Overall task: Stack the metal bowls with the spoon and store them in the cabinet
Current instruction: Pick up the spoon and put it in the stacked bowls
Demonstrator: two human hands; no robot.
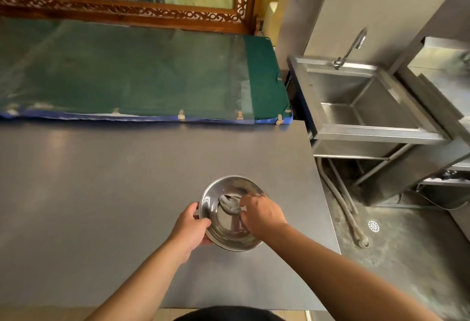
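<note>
A grey countertop (106, 193) fills the head view, with a green padded mat (142, 74) behind it below a carved wooden frame (122, 10), and a stainless steel sink (361, 102) with a faucet (352, 47) to the right. Near the counter's front right part, the left hand (189, 229) grips the left rim of a metal bowl (229, 236), thumb over the edge. The right hand (262, 215) reaches into the bowl, fingers pinched on a spoon (229, 203) lying inside it
</note>
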